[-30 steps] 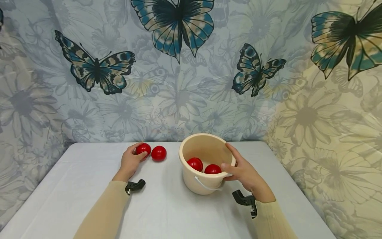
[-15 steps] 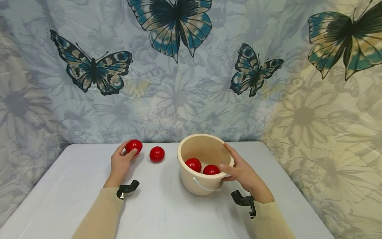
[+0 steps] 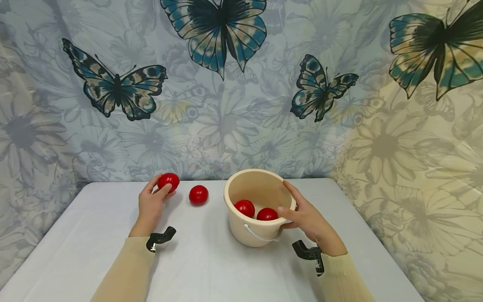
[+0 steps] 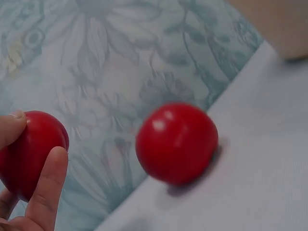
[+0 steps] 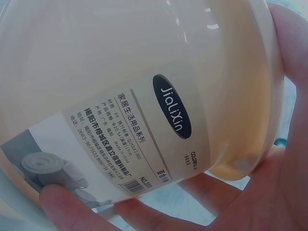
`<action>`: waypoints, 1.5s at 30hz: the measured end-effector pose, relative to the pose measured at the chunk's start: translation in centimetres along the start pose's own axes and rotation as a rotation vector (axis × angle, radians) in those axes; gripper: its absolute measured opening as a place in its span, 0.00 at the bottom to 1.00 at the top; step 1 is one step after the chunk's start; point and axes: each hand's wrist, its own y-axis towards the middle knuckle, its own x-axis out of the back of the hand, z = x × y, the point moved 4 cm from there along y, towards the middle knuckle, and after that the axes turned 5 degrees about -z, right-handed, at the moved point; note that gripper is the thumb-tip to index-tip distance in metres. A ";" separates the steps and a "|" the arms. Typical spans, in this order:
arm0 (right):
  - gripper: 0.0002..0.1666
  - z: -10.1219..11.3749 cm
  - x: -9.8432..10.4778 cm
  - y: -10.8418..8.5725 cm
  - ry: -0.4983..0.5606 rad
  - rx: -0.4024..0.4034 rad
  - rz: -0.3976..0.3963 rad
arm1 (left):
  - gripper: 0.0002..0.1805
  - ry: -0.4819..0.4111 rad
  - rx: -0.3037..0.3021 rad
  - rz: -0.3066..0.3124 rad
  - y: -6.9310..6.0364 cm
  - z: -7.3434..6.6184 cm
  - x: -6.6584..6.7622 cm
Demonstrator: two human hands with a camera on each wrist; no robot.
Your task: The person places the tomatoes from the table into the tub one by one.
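My left hand (image 3: 150,205) holds a glossy red tomato (image 3: 169,180) between thumb and fingers, raised above the table at the back left. In the left wrist view, the fingers wrap the held tomato (image 4: 32,154) at the left edge. A second tomato (image 3: 198,195) rests on the table, to the right of that hand. My right hand (image 3: 310,218) grips the cream bucket (image 3: 249,233) by its right rim, thumb over the inside and fingers outside. Inside the bucket lie red tomatoes (image 3: 267,214); one may hide another. The right wrist view shows the bucket's printed label (image 5: 139,130).
A white cloth covers the table (image 3: 200,264). Behind it hangs a butterfly-printed backdrop (image 3: 226,138), close to the table's back edge. The bucket's thin white handle (image 3: 259,236) hangs down at the front.
My left hand has lifted its tomato off the table and moved left, away from the second tomato. In the last half second it has barely moved. The right hand keeps its grip on the bucket.
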 end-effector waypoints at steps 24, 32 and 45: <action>0.56 0.1 0.2 0.2 0.013 0.008 0.012 | 0.29 -0.049 -0.178 0.374 -8.7 -9.4 -9.1; 0.56 -0.1 0.0 0.2 0.016 0.003 0.021 | 0.28 0.168 -0.297 0.502 -10.7 -9.4 -13.2; 0.55 -0.3 0.0 0.3 -0.008 -0.002 0.005 | 0.26 0.288 -0.329 0.618 -11.1 -8.0 -18.8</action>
